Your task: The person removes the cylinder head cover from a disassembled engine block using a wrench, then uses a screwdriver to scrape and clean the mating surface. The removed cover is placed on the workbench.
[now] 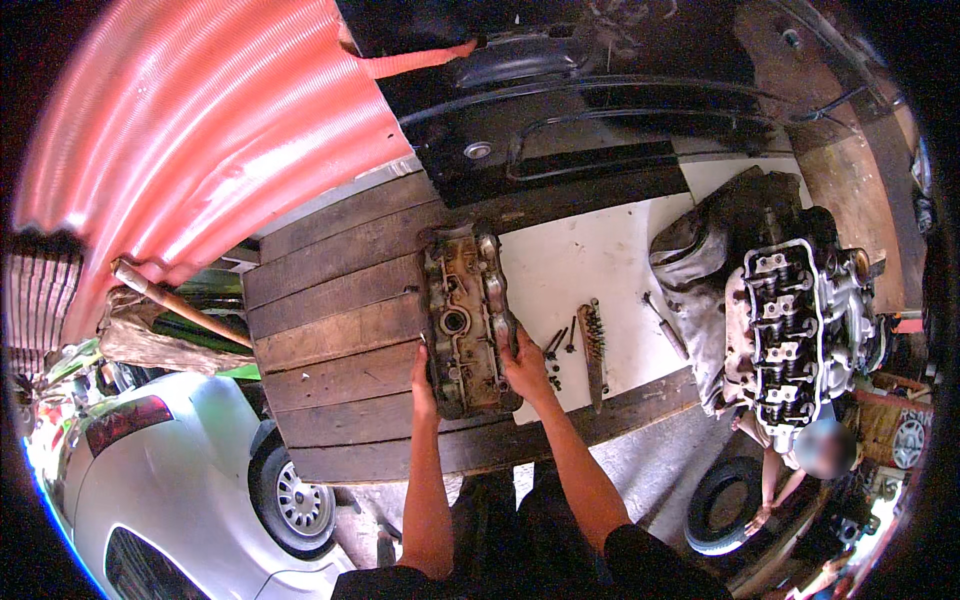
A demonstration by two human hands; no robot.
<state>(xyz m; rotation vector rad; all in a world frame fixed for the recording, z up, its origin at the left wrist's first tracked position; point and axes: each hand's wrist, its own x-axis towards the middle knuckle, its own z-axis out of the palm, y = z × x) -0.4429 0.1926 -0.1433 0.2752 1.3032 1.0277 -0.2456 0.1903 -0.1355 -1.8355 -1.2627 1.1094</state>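
A grimy metal valve cover (462, 320) lies lengthwise in front of me, on or just above the wooden bench (330, 330), near the edge of a white board (630, 270). My left hand (424, 385) grips its left side near the lower end, and my right hand (526, 370) grips the right side. Just right of it, several bolts (560, 345) and a wire brush (592, 350) lie on the white board. A small tool (665, 325) rests farther right. At the right, an engine cylinder head (785, 330) with exposed valve gear sits on a dark cloth (690, 250).
A dark car panel (600, 100) spans the back, with red corrugated sheeting (210, 130) at upper left. A silver car (170, 470) stands lower left. At lower right, another person's hands (760, 515) are beside a tyre (705, 530). A pole (185, 305) leans left of the bench.
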